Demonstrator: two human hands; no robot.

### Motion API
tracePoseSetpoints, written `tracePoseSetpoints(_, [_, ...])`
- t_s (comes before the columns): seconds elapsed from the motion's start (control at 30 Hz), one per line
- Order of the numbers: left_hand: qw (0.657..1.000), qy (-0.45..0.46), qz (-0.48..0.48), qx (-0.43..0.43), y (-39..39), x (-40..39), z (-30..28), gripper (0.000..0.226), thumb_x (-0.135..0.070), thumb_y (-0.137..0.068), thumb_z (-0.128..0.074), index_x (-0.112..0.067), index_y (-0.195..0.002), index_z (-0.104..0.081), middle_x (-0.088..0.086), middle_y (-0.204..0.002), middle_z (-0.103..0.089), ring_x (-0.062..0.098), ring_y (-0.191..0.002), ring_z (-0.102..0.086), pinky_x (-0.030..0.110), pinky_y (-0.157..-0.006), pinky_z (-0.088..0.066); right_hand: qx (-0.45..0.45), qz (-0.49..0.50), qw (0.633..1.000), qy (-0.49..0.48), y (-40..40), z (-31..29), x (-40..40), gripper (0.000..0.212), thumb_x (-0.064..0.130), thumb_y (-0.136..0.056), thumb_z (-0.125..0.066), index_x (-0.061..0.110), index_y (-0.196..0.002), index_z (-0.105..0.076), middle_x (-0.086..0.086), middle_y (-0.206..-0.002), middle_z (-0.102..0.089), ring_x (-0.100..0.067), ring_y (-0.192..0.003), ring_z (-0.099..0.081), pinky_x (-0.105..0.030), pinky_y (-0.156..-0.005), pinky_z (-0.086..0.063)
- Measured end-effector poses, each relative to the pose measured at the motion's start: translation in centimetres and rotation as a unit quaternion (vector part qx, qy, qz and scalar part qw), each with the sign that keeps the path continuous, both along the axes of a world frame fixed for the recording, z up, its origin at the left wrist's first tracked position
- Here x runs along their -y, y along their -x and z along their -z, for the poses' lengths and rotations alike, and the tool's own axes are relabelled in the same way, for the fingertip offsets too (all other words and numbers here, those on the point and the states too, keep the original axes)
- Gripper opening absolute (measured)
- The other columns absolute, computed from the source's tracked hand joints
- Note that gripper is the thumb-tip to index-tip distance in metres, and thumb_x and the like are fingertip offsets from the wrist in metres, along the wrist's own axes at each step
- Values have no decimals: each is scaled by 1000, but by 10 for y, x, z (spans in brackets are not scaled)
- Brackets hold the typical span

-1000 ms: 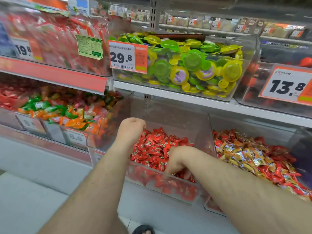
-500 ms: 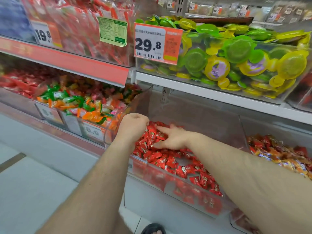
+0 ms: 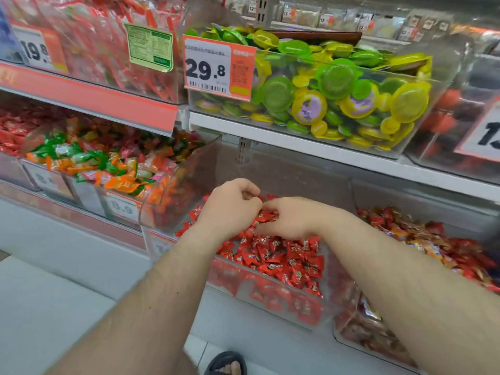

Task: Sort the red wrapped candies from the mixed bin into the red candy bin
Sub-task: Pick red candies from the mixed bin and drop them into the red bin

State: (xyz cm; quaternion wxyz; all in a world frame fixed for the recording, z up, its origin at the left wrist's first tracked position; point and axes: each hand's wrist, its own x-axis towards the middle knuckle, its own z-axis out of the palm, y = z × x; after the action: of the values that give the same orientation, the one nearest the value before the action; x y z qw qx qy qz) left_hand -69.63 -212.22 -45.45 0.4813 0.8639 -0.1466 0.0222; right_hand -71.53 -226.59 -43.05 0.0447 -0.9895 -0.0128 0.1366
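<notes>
A shop is shown, of the kind where sweets are sold loose from open bins. Clear plastic bins (image 3: 270,169) are ranged on white metal shelves (image 3: 311,147) in two tiers, and each is heaped with wrapped goods: small red wrapped candies (image 3: 286,258), orange and green wrapped sweets (image 3: 89,163), round green and yellow sealed cups (image 3: 338,85). Printed orange-and-white price cards are fixed to the bin fronts, one marked 29.8 (image 3: 216,69) with a barcode beneath. A green printed information label (image 3: 150,47) is stuck on another bin.
</notes>
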Motion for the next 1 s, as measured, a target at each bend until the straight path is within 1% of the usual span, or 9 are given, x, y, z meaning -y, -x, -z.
tracePoseSetpoints(0.07, [999,4,19,37,13,18,-4,15,-17,-86,-59,-30,-92,-66,-15,-85,-66,7,-85,-61,20,-76,-45,110,14,993,-34,34,-10,8,32,51,-87,-58,37,-115,-64,9,-106,-67,-19,-111,-59,-38,-99,-42])
tracePoseSetpoints(0.17, [992,18,52,117,37,49,-12,20,-14,-85,-60,-30,-94,-67,-16,-84,-62,5,-82,-57,14,-76,-39,287,88,942,-148,91,-20,31,18,31,-85,-63,32,-100,-73,12,-94,-72,-9,-85,-61,-21,-81,-41])
tracePoseSetpoints(0.3, [971,24,122,202,69,90,-19,21,-11,-82,-60,-24,-97,-69,-11,-92,-63,11,-92,-60,25,-86,-45,345,169,890,-247,152,-25,78,14,22,-81,-69,32,-70,-69,23,-70,-68,4,-66,-60,-14,-65,-40])
tracePoseSetpoints(0.4, [954,7,180,239,90,124,-18,20,-14,-81,-58,-20,-97,-69,-7,-97,-65,15,-97,-59,27,-87,-43,338,224,884,-234,180,-18,121,16,22,-79,-71,33,-67,-69,22,-69,-68,6,-68,-60,-18,-67,-41])
tracePoseSetpoints(0.5, [949,-29,227,217,106,155,-14,23,-11,-84,-57,-21,-102,-68,-5,-107,-65,17,-108,-55,28,-94,-41,282,214,917,-183,202,-10,150,12,21,-81,-71,32,-77,-73,18,-79,-71,1,-78,-62,-25,-77,-46])
tracePoseSetpoints(0.6, [953,-68,225,192,110,174,-14,33,-6,-85,-51,-24,-108,-66,-6,-114,-62,18,-115,-51,37,-96,-43,199,103,970,-93,203,-4,162,21,24,-83,-69,23,-103,-75,10,-101,-72,-10,-98,-62,-24,-90,-45])
tracePoseSetpoints(0.67, [962,-85,199,167,108,180,-16,40,-2,-81,-49,-25,-109,-65,-6,-115,-61,18,-113,-52,37,-94,-44,170,5,984,-47,189,2,165,30,36,-79,-66,20,-104,-73,6,-99,-70,-17,-97,-60,-36,-89,-47])
tracePoseSetpoints(0.9, [972,-123,138,142,97,181,-15,47,3,-79,-50,-23,-117,-59,-4,-116,-58,19,-107,-55,26,-82,-38,79,-174,977,95,138,32,167,70,73,-72,-48,35,-129,-60,9,-133,-58,-21,-124,-46,-43,-101,-33])
tracePoseSetpoints(1.0, [979,-94,131,127,96,179,-16,48,8,-76,-46,-22,-111,-61,-3,-110,-61,20,-101,-58,34,-88,-46,39,-185,965,183,137,33,182,78,79,-67,-34,37,-128,-59,7,-132,-57,-22,-124,-44,-44,-99,-30])
